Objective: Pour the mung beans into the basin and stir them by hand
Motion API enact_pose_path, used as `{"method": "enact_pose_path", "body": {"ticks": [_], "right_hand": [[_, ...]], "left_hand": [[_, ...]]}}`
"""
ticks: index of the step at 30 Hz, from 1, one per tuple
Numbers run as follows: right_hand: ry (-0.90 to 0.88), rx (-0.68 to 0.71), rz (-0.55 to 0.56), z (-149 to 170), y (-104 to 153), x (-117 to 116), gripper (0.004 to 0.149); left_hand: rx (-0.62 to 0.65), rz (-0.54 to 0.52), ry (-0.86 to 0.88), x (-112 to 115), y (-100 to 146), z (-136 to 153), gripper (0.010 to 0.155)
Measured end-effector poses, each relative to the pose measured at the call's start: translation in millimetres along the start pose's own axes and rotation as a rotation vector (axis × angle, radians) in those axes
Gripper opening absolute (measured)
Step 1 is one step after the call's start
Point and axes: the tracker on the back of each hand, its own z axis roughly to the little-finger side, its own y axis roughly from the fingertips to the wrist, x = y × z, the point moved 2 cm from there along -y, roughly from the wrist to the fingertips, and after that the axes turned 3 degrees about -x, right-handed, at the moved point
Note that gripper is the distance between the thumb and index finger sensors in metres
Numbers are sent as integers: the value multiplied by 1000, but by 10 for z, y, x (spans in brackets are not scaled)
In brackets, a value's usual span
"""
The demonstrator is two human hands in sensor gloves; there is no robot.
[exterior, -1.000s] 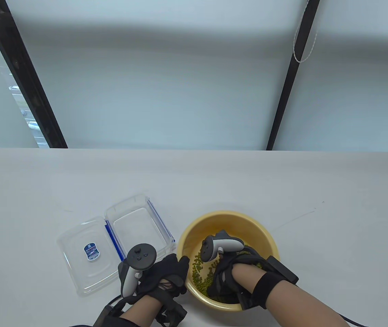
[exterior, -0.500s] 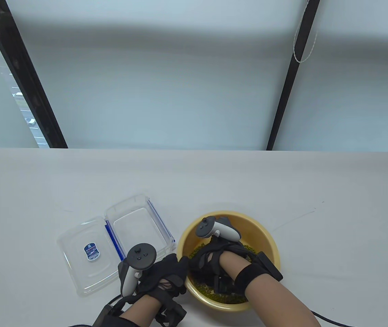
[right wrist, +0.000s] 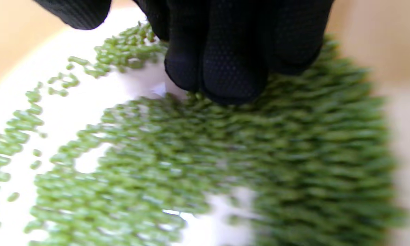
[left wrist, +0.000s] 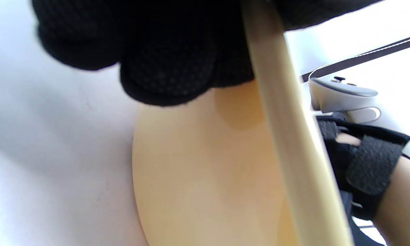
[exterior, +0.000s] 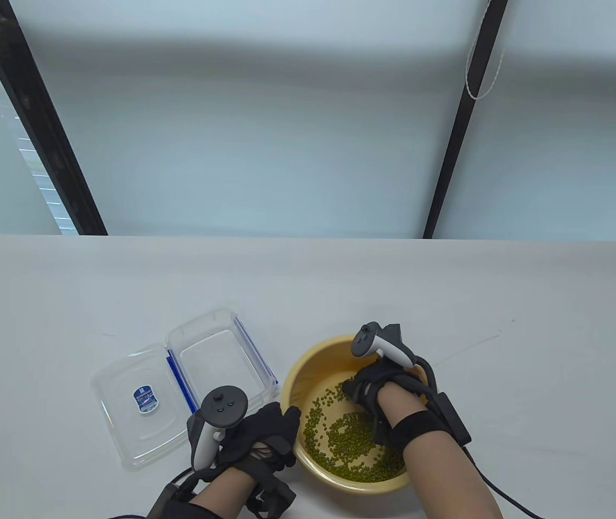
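Mung beans (exterior: 348,446) lie spread over the bottom of the yellow basin (exterior: 308,367), thickest toward the near side and thinner in a loose scatter toward the left wall, with bare patches of the bottom showing between them. The right hand (exterior: 375,386) reaches down into the basin at its far right, and its fingertips (right wrist: 225,75) are bunched together and pressed into the beans; it has hold of nothing, its grip loose with the fingers pointing down. The left hand (exterior: 256,438) sits at the basin's left rim, and from the wrist view its fingers (left wrist: 167,68) curl over the rim's edge, so its grip is closed round the rim. To the left of the basin on the white bench (exterior: 502,303) stands a clear plastic box (exterior: 219,357) with its lid (exterior: 140,403) lying flat beside it, a small blue label on the lid.
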Motion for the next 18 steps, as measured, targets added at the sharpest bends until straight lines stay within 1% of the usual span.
{"method": "enact_pose_path", "body": {"ticks": [2,4,5,8,10,14,18], "right_hand": [[78,-33,-19,62,44,-14,67],[146,-48,-85,59,104,-97,67],[208,-48,-114,44,142,-147,67],[298,-5,-161,-24,237,-322,64],[321,36,-202,-79,295,-444,64],[345,125,-240,-198,420,-583,63],[261,223,-326,-307,464,-706,63]], "left_hand": [[-5,-2,3,-1,1,0,64],[-6,-4,2,-2,1,0,64],[-6,-3,3,-3,0,1,64],[-7,-4,2,-2,4,0,64],[-8,-2,4,-5,2,2,64],[-7,-4,5,-5,5,4,64],[-6,-4,4,-6,3,3,64]]}}
